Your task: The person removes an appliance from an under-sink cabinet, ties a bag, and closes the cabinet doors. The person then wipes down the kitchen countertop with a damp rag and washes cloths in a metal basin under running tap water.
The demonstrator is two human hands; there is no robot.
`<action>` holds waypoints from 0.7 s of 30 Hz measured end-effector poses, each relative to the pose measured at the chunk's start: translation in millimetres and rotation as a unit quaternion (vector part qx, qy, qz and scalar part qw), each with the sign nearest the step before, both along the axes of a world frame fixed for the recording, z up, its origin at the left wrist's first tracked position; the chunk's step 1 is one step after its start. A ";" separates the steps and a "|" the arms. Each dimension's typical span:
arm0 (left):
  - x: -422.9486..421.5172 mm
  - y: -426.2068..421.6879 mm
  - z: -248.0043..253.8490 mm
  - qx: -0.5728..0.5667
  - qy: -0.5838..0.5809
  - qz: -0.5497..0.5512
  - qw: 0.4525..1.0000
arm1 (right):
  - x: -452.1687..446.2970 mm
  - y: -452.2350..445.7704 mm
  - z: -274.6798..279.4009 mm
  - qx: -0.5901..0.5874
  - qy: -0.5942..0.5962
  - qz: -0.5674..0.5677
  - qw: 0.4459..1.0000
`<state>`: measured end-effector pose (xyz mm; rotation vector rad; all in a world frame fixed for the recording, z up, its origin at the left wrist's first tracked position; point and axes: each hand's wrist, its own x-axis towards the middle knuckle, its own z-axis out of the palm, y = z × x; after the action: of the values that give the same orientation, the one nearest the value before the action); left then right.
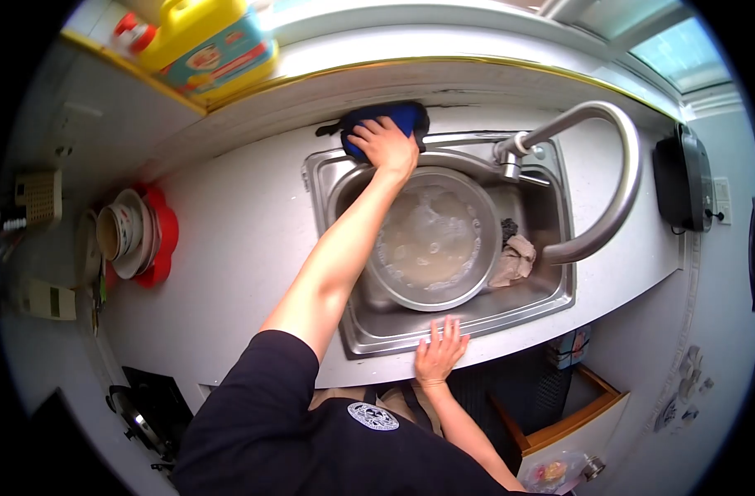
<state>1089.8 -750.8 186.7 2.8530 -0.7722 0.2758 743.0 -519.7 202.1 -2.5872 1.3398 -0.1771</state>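
My left hand (386, 147) reaches across the sink and presses on a blue cloth with dark edges (406, 117), its fingers bent over the fabric. The cloth lies bunched on the counter behind the sink's back left corner, against the wall. My right hand (442, 355) rests with fingers spread on the front rim of the steel sink (377, 341) and holds nothing. In the sink, below my left forearm, sits a round metal basin (431, 299) with cloudy, foamy water. A beige rag (514, 263) and a dark scrubber (508, 230) lie beside the basin on the right.
A curved faucet (630, 178) arches over the sink's right side. Stacked bowls (119, 231) and a red scalloped tray (167, 236) stand at the left. A yellow jug (208, 50) is on the ledge. A black appliance (682, 182) stands right; an open drawer (576, 422) is below.
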 end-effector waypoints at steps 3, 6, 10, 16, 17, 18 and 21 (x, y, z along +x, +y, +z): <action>-35.9 -42.5 3.4 -0.031 -0.012 -0.069 0.997 | -6.4 -2.8 3.5 0.054 -0.017 0.021 0.998; -63.2 -85.5 9.8 -0.037 -0.007 -0.141 0.989 | -14.4 -10.8 13.6 0.150 -0.060 0.067 0.985; -58.4 -123.9 -19.7 -0.057 0.006 -0.269 0.961 | -47.9 -57.6 23.6 0.307 -0.228 0.165 0.909; -61.4 -180.1 9.2 -0.143 0.133 -0.478 0.856 | -70.7 -325.3 54.2 0.193 -0.371 0.067 0.906; -60.3 -189.7 10.2 -0.154 0.183 -0.496 0.835 | -60.5 -368.2 59.4 0.149 -0.378 0.048 0.913; -60.5 -194.9 13.8 -0.125 0.242 -0.475 0.837 | -47.1 -406.3 62.4 0.117 -0.366 0.044 0.922; -56.7 -189.2 25.6 -0.204 0.491 -0.352 0.770 | 21.8 -478.6 73.5 0.077 -0.348 0.157 0.921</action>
<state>1033.0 -940.1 212.3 1.6877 -1.1913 -0.9428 764.8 -998.3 275.6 -2.2228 0.6441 -0.8067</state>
